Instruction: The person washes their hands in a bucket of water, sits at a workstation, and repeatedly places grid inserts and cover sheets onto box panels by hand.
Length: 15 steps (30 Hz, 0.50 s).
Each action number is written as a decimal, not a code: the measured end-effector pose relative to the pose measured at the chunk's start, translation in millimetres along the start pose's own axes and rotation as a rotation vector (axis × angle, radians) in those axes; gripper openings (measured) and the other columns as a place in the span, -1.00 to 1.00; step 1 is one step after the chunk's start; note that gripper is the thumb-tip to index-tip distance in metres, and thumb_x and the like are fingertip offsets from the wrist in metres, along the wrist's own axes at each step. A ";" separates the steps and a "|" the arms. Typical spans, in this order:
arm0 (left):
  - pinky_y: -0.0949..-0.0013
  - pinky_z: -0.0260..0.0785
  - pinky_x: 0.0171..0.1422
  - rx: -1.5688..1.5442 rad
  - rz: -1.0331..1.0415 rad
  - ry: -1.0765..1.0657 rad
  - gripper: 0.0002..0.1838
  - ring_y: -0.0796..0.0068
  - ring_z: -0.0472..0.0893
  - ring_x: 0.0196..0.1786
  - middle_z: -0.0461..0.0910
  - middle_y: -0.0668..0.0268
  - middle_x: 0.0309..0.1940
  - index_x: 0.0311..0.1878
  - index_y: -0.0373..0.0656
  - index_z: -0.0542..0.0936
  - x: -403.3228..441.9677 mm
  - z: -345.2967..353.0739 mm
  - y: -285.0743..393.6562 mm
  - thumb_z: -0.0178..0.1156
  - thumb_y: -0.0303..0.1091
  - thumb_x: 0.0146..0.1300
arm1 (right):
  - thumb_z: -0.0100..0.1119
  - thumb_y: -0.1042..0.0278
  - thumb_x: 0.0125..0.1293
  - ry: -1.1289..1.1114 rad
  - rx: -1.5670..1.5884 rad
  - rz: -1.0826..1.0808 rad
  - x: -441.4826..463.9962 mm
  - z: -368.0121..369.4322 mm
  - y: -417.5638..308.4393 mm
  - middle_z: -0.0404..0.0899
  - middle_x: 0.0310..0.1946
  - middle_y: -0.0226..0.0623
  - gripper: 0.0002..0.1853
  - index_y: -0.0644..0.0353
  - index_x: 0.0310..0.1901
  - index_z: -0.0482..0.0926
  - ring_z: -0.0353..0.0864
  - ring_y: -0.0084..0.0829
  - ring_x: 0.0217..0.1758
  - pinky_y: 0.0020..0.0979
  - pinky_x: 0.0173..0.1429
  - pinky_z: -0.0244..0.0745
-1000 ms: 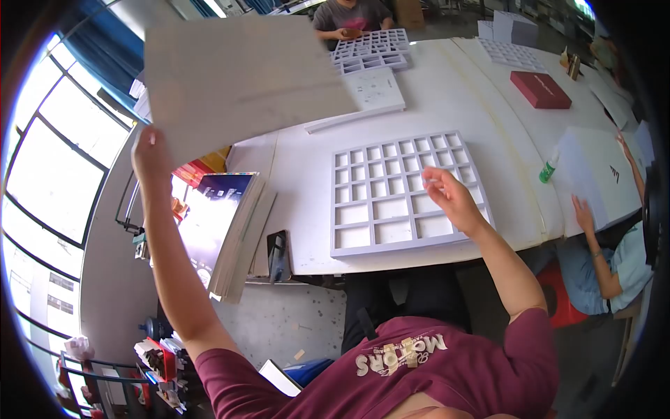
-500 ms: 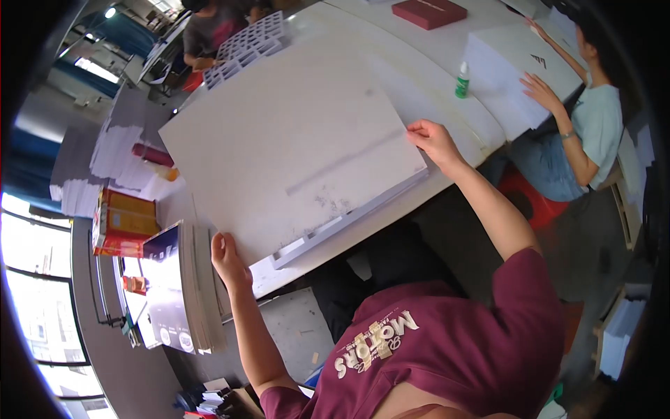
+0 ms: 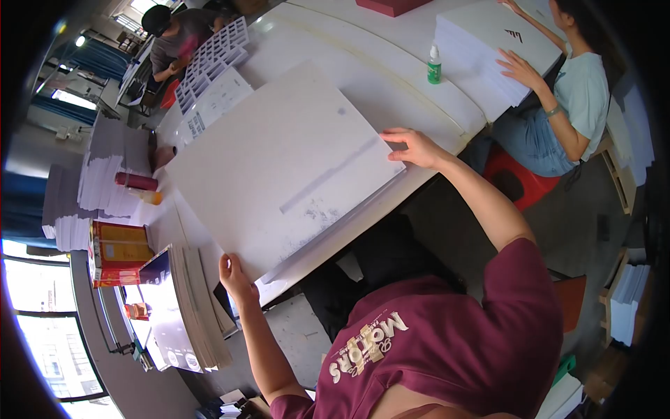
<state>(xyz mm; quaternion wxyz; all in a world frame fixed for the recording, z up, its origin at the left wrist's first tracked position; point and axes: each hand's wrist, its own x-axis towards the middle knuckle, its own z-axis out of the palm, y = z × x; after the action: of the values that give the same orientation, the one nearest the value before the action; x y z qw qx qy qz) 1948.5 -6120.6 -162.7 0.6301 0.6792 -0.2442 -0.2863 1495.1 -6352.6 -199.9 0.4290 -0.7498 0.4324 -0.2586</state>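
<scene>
At the right edge of a large grey board (image 3: 279, 146), the right hand (image 3: 415, 149) is touching with thumb and forefinger parted, unclenched. At the near-left corner, the left hand (image 3: 239, 281) is curling its fingers beside the edge; whether they are pinching it, I cannot tell. Beyond the board, a grid tray (image 3: 216, 59) is sitting before a seated co-worker (image 3: 178, 43), the contents of its many compartments too small to make out. A green bottle with a white cap (image 3: 434, 68) is standing upright farther right, and a red-and-yellow can (image 3: 120, 250) is standing at left behind a thick stack of sheets (image 3: 199, 307). The white worktable (image 3: 370, 70) is stretching away toward a red box (image 3: 393, 5); tall windows (image 3: 45, 283) are lighting the room from the left. The board is lying over the table's near side, smudged face upward, its long axis running along the near edge, lower left to upper right.
</scene>
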 end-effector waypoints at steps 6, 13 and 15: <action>0.44 0.52 -0.16 -0.021 0.015 -0.005 -0.82 0.53 0.63 -0.24 0.63 0.31 -0.27 0.00 -0.25 0.52 1.0 -2.9 -6.3 0.13 -0.34 0.48 | 0.37 0.31 0.22 -0.010 -0.071 0.011 0.8 1.5 2.2 0.31 0.43 -0.07 -0.41 0.10 0.31 0.50 0.38 -0.15 0.42 -0.25 0.39 0.35; 0.45 0.51 -0.17 -0.021 -0.014 0.007 -0.82 0.56 0.62 -0.25 0.63 0.33 -0.28 0.00 -0.25 0.53 -3.5 0.0 -11.7 0.13 -0.34 0.48 | 0.37 0.28 0.21 -0.004 -0.207 0.028 2.2 3.2 1.8 0.33 0.42 -0.07 -0.41 0.09 0.30 0.52 0.35 -0.09 0.43 -0.19 0.41 0.33; 0.46 0.50 -0.18 -0.017 -0.025 0.003 -0.81 0.56 0.62 -0.26 0.63 0.33 -0.29 -0.01 -0.27 0.54 -3.1 -3.1 -13.7 0.13 -0.34 0.48 | 0.37 0.28 0.20 -0.001 -0.238 0.014 2.7 5.5 0.3 0.34 0.41 -0.08 -0.41 0.09 0.30 0.52 0.34 -0.08 0.43 -0.19 0.41 0.32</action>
<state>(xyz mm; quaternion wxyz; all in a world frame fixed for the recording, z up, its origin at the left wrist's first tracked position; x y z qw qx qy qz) 1948.0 -6115.0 -176.0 0.6327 0.6773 -0.2321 -0.2951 1500.5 -6352.6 -202.9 0.3388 -0.7926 0.4649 -0.2022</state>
